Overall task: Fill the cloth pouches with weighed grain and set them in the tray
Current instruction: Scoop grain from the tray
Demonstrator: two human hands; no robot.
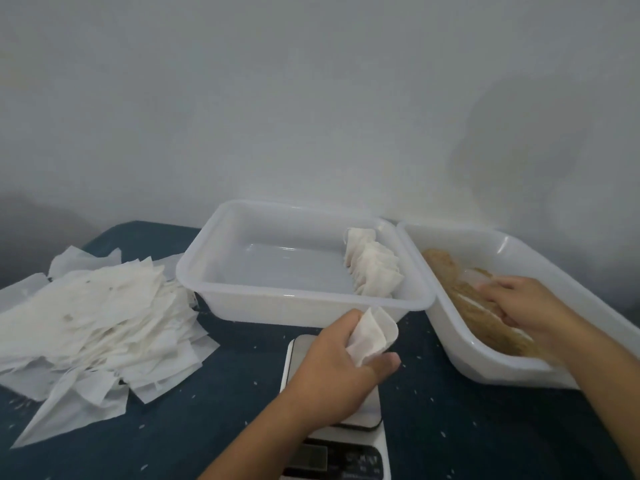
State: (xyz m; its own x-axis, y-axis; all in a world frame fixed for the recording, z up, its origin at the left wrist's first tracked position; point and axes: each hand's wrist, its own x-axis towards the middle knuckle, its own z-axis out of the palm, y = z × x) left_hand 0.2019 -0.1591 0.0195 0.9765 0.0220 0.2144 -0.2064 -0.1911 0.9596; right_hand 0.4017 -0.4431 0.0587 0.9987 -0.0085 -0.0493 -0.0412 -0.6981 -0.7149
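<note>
Pinching limp cloth pouch in left hand, right hand spread over coarse grain

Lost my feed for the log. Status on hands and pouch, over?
Left hand grips an open pouch above the scale. Right hand down in the grain tub. Filled pouches in tray. Nothing blocking.

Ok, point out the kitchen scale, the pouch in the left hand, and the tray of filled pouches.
kitchen scale (360, 459): head view, on its white front panel.
pouch (372, 332): head view, on its cloth face above the thumb.
tray of filled pouches (304, 299): head view, on its near rim.
</note>
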